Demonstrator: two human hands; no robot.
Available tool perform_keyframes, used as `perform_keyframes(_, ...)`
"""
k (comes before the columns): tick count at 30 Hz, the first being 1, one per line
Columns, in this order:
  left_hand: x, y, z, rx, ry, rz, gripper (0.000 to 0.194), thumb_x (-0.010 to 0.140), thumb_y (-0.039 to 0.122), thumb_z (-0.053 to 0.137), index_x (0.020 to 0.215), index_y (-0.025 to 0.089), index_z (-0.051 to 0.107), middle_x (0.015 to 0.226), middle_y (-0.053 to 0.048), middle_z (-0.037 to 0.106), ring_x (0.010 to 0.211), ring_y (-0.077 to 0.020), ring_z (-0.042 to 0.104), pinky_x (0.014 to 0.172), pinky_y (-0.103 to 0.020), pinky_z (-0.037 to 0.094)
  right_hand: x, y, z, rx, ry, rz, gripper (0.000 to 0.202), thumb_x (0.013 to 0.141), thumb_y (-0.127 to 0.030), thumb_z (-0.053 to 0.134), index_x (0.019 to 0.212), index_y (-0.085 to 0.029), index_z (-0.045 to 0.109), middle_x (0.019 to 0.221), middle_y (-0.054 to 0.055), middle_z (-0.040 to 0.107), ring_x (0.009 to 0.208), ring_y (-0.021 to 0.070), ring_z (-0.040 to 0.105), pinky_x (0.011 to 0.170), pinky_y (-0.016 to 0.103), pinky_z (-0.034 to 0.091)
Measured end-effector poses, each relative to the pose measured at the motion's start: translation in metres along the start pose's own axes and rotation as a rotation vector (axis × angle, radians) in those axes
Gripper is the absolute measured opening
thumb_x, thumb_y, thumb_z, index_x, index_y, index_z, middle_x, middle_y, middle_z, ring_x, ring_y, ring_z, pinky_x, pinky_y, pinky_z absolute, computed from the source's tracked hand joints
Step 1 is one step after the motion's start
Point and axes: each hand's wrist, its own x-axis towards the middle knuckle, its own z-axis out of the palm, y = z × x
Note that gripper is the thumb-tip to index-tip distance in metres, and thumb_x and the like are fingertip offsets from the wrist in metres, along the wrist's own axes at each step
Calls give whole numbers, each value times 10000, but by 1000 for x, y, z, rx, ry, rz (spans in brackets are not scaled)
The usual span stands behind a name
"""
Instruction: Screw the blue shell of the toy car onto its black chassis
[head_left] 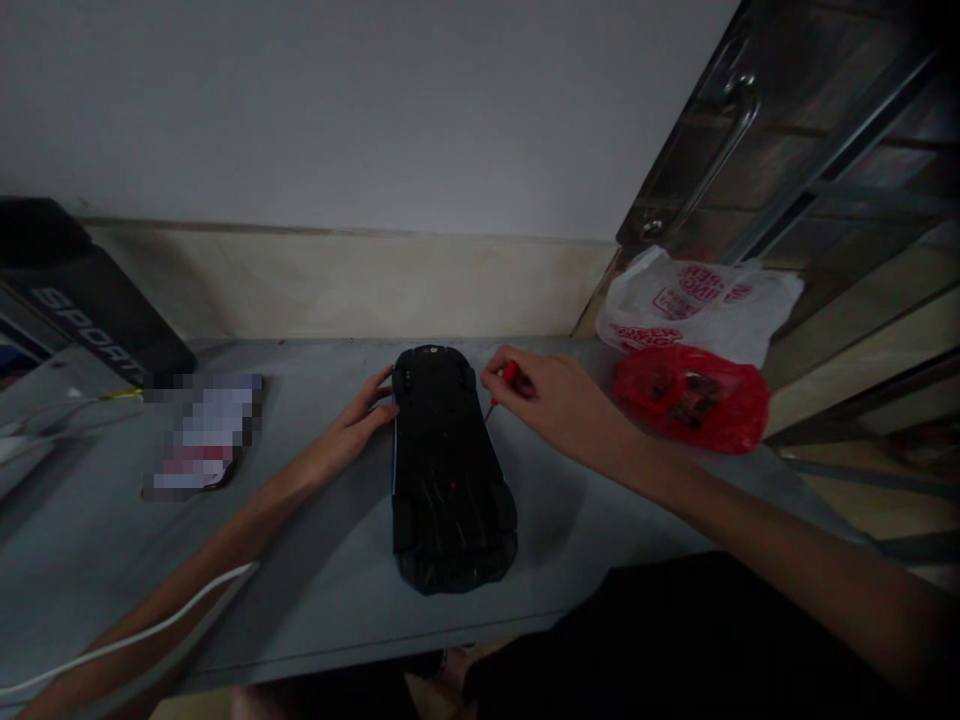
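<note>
A black toy car [450, 450] lies upside down on the grey table, its wheels and underside facing up and a blue edge showing along its side. My left hand [367, 415] holds the car by its left side near the far wheel, with thumb and fingers against the body. Pinched in my right hand [536, 385] is a small screwdriver with a red handle [511, 372]. Its thin shaft points down beside the car's right side; whether the tip touches anything I cannot tell.
A phone [217, 430], partly blurred out, lies on the left near a black box [97, 290] marked SPORT. At the right are a red plastic bag [690, 400] and a white printed bag [705, 300]. A white cable [150, 632] crosses by my left forearm. A wall stands behind.
</note>
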Motion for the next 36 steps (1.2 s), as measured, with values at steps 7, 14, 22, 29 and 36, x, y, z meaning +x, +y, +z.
perform_keyframes(7, 1, -6, -1, 27, 13, 17, 721, 978, 500, 535, 1644, 346, 309, 1647, -82, 459, 1548, -397, 344, 1263, -638, 239, -2, 1, 2, 53, 4, -7, 142, 998, -265, 523, 1111, -211, 591, 757, -21, 632, 671, 151, 607, 694, 285, 428)
perform_keyframes(14, 3, -13, -1, -58, -9, 45, 713, 977, 495, 555, 1637, 356, 322, 1667, -75, 430, 1548, -378, 354, 1261, -614, 265, -4, 3, -1, 78, -40, -105, 224, 976, -204, 479, 1192, -200, 540, 831, 1, 617, 736, 156, 609, 715, 287, 455)
perform_keyframes(22, -2, -1, 1, -46, 6, 5, 734, 964, 483, 558, 1640, 322, 320, 1649, -87, 453, 1536, -376, 372, 1269, -602, 252, -3, 5, -5, -78, -17, -91, 225, 1033, -364, 524, 1198, -248, 623, 810, -9, 667, 728, 171, 626, 733, 312, 440)
perform_keyframes(29, -3, 2, 1, -43, 6, 2, 731, 958, 489, 561, 1634, 335, 326, 1659, -77, 440, 1539, -369, 369, 1267, -599, 255, -2, 3, 1, -54, 0, -103, 303, 974, -227, 509, 1268, -199, 577, 816, 0, 656, 755, 173, 628, 759, 304, 450)
perform_keyframes(36, 2, -6, 0, -47, 7, 2, 753, 952, 500, 563, 1640, 324, 313, 1665, -89, 428, 1545, -379, 353, 1266, -603, 252, -1, 1, -3, -141, -9, -12, 264, 1033, -362, 485, 1210, -227, 627, 790, 3, 696, 694, 178, 635, 707, 308, 440)
